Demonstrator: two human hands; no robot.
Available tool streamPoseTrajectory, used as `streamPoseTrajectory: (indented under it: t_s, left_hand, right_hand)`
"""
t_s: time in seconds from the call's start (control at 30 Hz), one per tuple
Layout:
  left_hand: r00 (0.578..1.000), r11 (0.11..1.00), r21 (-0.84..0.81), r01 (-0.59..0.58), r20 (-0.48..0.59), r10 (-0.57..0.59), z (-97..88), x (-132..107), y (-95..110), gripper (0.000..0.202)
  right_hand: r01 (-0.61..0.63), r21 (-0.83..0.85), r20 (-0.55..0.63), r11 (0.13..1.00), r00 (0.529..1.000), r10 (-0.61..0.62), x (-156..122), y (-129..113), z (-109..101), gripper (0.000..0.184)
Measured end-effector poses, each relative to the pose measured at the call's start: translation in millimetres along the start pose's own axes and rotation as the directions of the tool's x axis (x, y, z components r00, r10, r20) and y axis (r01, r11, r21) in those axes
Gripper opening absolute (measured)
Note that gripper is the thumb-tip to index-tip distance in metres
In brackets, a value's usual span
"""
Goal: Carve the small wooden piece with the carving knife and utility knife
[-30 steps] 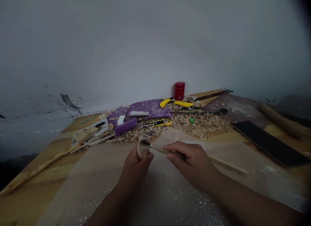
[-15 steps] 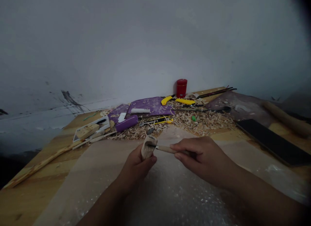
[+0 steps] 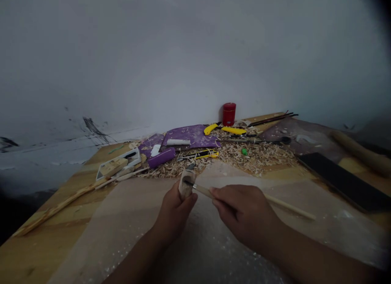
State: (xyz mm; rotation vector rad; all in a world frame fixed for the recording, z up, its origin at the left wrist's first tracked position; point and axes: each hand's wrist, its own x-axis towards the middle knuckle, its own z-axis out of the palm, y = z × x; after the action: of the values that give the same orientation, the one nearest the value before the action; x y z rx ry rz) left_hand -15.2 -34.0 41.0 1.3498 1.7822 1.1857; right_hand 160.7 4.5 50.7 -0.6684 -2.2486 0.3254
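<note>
My left hand (image 3: 174,212) is closed around a small pale carved wood piece (image 3: 186,183), held upright above the table. My right hand (image 3: 242,212) grips the wooden handle of a carving knife (image 3: 201,190), and its short blade touches the wood piece on its right side. Both hands hover over a translucent plastic sheet (image 3: 134,219) that covers the wooden table (image 3: 39,251).
A heap of wood shavings (image 3: 244,153) lies behind the hands, with purple sheets (image 3: 191,135), yellow cutters (image 3: 226,130), a red can (image 3: 229,113) and thin rods (image 3: 271,119). A long stick (image 3: 61,204) and white tray (image 3: 119,164) lie left. A black slab (image 3: 345,180) and thick dowel (image 3: 360,153) lie right.
The view shifted slightly. My right hand drew back toward me and slid along the knife handle, while the blade stayed against the wood piece in my left hand.
</note>
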Motion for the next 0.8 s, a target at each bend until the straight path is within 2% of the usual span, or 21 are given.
streamPoseTrajectory:
  t_s: [0.23, 0.43, 0.5, 0.6, 0.7, 0.8]
  left_hand:
    - [0.999, 0.999, -0.035, 0.009, -0.031, -0.01, 0.2, 1, 2, 0.017]
    - [0.998, 0.987, -0.152, 0.047, -0.044, -0.054, 3.1, -2, 8, 0.02]
    - [0.995, 0.969, -0.231, 0.086, -0.027, -0.095, 5.1, -2, 10, 0.02]
    - [0.987, 0.911, -0.38, 0.162, 0.039, -0.159, 7.9, -4, 11, 0.021]
    - [0.976, 0.862, -0.46, 0.216, 0.087, -0.198, 9.0, -6, 10, 0.02]
    - [0.974, 0.862, -0.453, 0.228, 0.105, -0.202, 6.9, -6, 7, 0.021]
  right_hand:
    - [0.069, -0.193, -0.137, 0.979, 0.986, -0.096, -8, -10, 17, 0.021]
    - [0.084, -0.259, -0.109, 0.962, 0.987, -0.115, -11, -14, 25, 0.024]
    - [0.06, -0.196, -0.127, 0.979, 0.988, -0.086, -9, -13, 27, 0.024]
    - [-0.053, 0.053, -0.103, 0.997, 0.993, 0.058, -5, -11, 25, 0.022]
    - [-0.247, 0.301, -0.001, 0.921, 0.966, 0.259, -1, -10, 18, 0.018]
    - [-0.336, 0.37, 0.05, 0.866, 0.938, 0.343, 1, -8, 10, 0.015]
